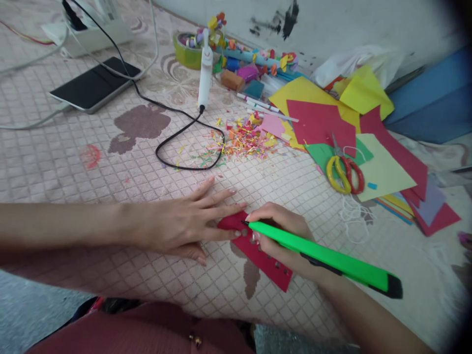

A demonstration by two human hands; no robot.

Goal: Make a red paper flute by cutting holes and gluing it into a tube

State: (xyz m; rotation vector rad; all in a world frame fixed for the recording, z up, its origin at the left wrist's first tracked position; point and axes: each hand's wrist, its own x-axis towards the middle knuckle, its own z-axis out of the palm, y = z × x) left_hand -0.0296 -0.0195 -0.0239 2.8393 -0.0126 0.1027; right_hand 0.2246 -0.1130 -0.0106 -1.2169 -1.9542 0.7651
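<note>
My left hand [186, 222] lies flat with fingers spread, pressing down the left end of a red paper strip [271, 268] that has several small holes in it. My right hand [280, 236] is closed around a bright green utility knife [324, 255], its tip touching the strip near my left fingertips. The strip rests on a pink quilted cloth [110, 167] and is partly covered by both hands.
Yellow-and-red scissors [344, 173] lie on sheets of coloured paper [320, 120] at the right. Paper scraps [245, 137], a white glue gun [204, 73] with a black cord, a tape roll [186, 49], a dark tablet [94, 83] and a power strip [92, 29] lie beyond.
</note>
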